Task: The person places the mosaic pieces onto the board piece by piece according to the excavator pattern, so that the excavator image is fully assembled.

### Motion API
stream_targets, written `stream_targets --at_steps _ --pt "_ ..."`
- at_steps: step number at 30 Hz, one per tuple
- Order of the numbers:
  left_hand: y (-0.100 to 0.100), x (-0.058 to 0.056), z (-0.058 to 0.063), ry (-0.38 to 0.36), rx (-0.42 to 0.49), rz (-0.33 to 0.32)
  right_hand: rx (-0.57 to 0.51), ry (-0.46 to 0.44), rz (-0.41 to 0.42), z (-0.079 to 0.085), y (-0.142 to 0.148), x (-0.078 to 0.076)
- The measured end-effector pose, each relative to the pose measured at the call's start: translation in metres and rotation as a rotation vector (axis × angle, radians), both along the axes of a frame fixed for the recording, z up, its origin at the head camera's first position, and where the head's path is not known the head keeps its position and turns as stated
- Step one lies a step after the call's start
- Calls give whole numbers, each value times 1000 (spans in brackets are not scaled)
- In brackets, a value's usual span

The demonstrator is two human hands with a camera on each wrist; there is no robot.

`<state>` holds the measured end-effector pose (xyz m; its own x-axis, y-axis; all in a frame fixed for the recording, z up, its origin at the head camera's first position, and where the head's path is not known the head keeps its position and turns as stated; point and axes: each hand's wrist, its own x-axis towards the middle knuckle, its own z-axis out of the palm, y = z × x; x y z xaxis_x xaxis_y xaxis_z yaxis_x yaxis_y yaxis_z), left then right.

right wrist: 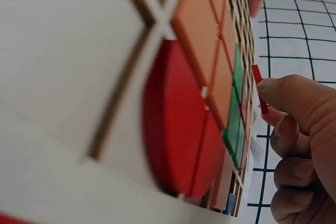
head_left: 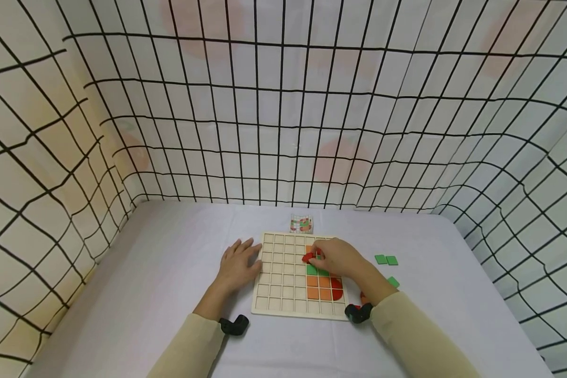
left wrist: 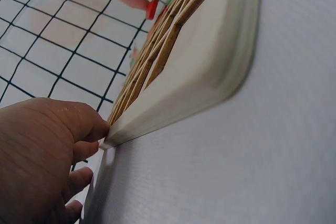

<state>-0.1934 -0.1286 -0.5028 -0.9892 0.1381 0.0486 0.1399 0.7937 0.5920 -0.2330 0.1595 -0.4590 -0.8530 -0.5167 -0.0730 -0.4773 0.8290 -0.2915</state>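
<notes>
A pale wooden grid board (head_left: 279, 286) lies on the table, its right-hand columns filled with orange tiles (head_left: 313, 287), green tiles (head_left: 312, 270) and rounded red tiles (head_left: 337, 289). Between thumb and fingers, my right hand (head_left: 338, 257) pinches a small red tile (right wrist: 260, 88), held close over the upper right part of the board. My left hand (head_left: 238, 266) rests at the board's left edge, fingers extended, the thumb touching the rim in the left wrist view. Cells under the right hand are partly hidden.
Behind the board lies a small printed picture card (head_left: 301, 224). Loose green tiles (head_left: 386, 260) lie to the right, with more red and orange pieces partly hidden by the right forearm. A black wire grid (head_left: 283, 126) encloses the back and sides of the white table.
</notes>
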Motion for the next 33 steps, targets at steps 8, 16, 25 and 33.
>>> stream_targets --at_steps 8,16,25,33 --pt "0 0 0 -8 4 4 -9 4 14 0 -7 -12" --pt "-1 1 -1 -9 4 0 47 3 10 -3 -16 -21" --pt "0 1 0 -15 8 -1 71 -14 -16 -4 -17 -25" --pt "0 1 1 -13 2 -3 24 -85 -15 -2 -16 -24"
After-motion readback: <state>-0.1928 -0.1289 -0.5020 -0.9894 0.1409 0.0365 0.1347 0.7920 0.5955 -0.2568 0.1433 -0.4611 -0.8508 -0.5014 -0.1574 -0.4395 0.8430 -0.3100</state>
